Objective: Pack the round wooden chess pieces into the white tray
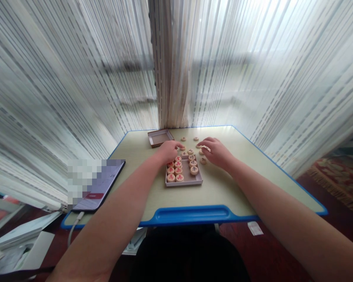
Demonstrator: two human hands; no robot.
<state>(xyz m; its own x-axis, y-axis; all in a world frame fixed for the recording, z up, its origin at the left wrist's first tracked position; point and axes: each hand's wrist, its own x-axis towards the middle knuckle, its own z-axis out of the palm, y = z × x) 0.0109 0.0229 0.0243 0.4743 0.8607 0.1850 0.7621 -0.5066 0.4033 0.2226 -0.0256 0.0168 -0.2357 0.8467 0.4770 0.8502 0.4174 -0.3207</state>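
Observation:
An open shallow box [184,182] stands mid-table. Red-marked round pieces [179,171] fill two columns on its left, and dark-marked pieces [193,163] form a column on its right. My left hand [168,151] is over the box's back left corner, its index finger extended onto a loose piece [182,148] behind the box. To the right, my right hand [213,151] has its fingers spread over loose pieces, a fingertip at one of them [198,146]. More loose pieces, such as one near the back [196,138], lie between and behind my hands.
An empty box lid [160,138] lies at the table's back left. A tablet [101,188] with a white cable [73,227] is at the left edge. The pale table has a blue rim with a tray groove [192,213] in front. Curtains hang behind.

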